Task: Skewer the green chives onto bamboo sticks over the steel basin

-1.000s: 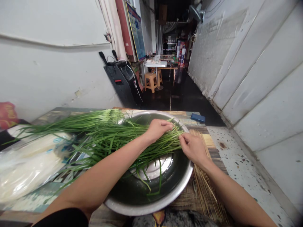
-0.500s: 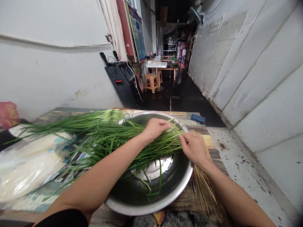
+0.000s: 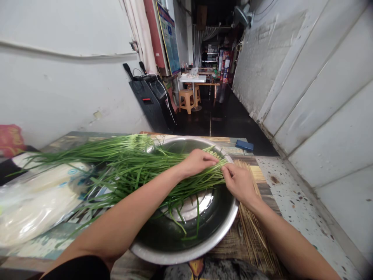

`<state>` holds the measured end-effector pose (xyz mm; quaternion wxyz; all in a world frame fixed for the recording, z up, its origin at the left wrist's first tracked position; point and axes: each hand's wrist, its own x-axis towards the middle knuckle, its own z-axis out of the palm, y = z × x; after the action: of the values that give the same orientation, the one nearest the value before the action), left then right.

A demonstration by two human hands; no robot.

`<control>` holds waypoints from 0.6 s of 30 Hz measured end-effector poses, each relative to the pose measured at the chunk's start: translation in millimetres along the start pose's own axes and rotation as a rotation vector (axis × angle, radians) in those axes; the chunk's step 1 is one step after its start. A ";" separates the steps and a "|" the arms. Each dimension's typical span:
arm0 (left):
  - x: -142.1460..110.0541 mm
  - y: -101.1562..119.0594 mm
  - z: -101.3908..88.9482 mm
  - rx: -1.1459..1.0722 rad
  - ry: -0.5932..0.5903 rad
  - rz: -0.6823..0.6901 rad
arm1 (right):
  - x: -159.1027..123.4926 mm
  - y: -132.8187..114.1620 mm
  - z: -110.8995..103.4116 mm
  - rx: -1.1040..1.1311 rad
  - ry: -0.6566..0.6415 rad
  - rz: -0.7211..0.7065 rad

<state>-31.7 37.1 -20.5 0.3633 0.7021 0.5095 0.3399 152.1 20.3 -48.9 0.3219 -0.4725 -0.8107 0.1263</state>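
A large heap of garlic chives (image 3: 163, 171) lies across a steel basin (image 3: 215, 237), pale stem ends pointing right and leaves hanging over the left rim. My left hand (image 3: 198, 160) rests on top of the stems, its fingertips pinched at the pale ends. Close by on the right, my right hand (image 3: 237, 179) is closed, thumb and forefinger pressed together at the tips of the stems above the basin's rim. Whether it grips one stem or several is too small to tell. A few loose leaves hang down into the basin.
Bamboo skewers (image 3: 255, 229) lie along the basin's right side. At the table's far edge sits a blue box-like object (image 3: 244, 146). Another chive bundle (image 3: 128, 143) lies behind left, near a clear plastic bag of pale contents (image 3: 40, 210). Walls flank both sides.
My left hand has slid a little to the right along the stems, nearer my right hand. My right hand has barely moved.
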 end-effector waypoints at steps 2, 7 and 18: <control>1.8 -0.8 -6.9 0.065 0.023 -0.002 | -0.2 -0.3 0.1 0.002 0.005 -0.007; 8.8 -18.8 -11.0 0.422 0.163 -0.014 | -0.3 -1.8 0.1 -0.017 0.017 0.002; 10.9 -26.2 1.4 0.634 0.133 0.039 | -0.3 -2.6 -1.5 -0.006 0.021 0.005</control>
<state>-40.1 53.1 -42.4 0.0861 0.7661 0.5990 0.2163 151.4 18.5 -46.5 0.3287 -0.4768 -0.8064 0.1197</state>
